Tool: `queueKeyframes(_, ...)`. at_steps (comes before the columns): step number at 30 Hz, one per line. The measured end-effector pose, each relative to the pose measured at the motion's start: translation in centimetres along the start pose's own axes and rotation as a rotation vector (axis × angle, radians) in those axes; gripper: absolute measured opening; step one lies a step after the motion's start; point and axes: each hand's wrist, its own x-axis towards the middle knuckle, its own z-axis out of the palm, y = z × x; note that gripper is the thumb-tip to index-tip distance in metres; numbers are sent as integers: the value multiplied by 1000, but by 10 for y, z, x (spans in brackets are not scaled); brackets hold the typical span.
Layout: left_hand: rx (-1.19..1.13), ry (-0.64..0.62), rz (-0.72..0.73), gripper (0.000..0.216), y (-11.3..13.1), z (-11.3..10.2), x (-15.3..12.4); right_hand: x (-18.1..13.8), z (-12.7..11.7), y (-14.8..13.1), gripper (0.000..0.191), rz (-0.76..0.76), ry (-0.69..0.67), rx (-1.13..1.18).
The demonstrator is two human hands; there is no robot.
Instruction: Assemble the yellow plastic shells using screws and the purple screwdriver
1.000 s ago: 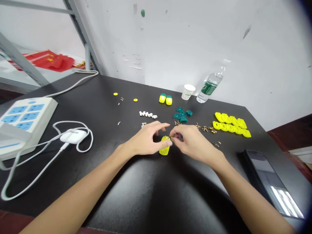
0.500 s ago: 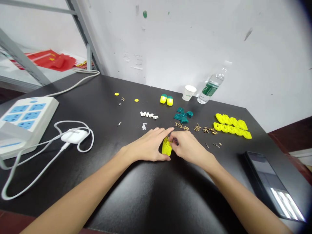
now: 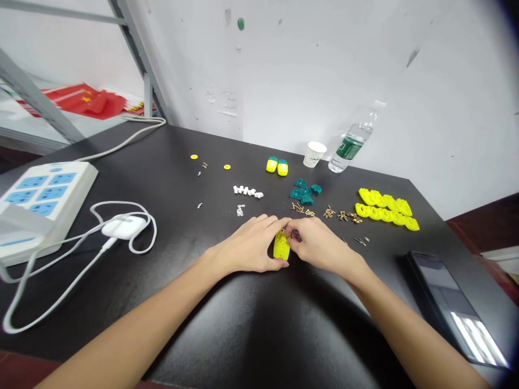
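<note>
Moved: right now the yellow plastic shell [image 3: 281,246] has shifted a touch to my right, and my hands have closed in around it!

Left hand: my left hand [image 3: 247,244] is curled around the shell's left side, fingers reaching over the top and thumb low, so it has hold of the shell.

Right hand: my right hand [image 3: 320,246] is pinched in tight at the shell's upper right. Something small and dark shows at the fingertips, too hidden to name.

Shell: it sits between my two hands, held against or just above the black table [image 3: 259,335]; I can't tell which.

Ahead of my hands: white plastic clips [image 3: 247,191] are ahead of my left hand. Teal plastic pieces [image 3: 304,190] and brass screws [image 3: 329,213] lie ahead of my right.

Further out: two yellow-and-teal capsules [image 3: 277,166] are well ahead of my hands, and two rows of yellow plastic pieces [image 3: 385,209] are ahead and to my right.

Far left of my left hand: a white power strip [image 3: 40,200] and a white cable [image 3: 81,265].

Far right of my right hand: a phone [image 3: 450,308] lies face up.
</note>
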Motion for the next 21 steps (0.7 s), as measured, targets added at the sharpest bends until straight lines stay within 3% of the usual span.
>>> queueKeyframes(6, 18, 5, 4, 60, -4, 4, 0, -2, -9, 4, 18, 0, -2, 47)
queueKeyframes(12, -12, 22, 18, 62, -6, 6, -2, -11, -44, 12, 20, 105, 184, 220)
queueKeyframes(15, -18, 27, 18, 63, -5, 6, -3, -24, -70, 19, 20, 139, 383, 183)
queueKeyframes(18, -14, 17, 13, 63, -4, 6, -2, -36, -92, 28, 16, 236, 672, 74)
queueKeyframes(21, -11, 5, 3, 66, -3, 6, -2, -43, -106, 39, 10, 376, 790, 2)
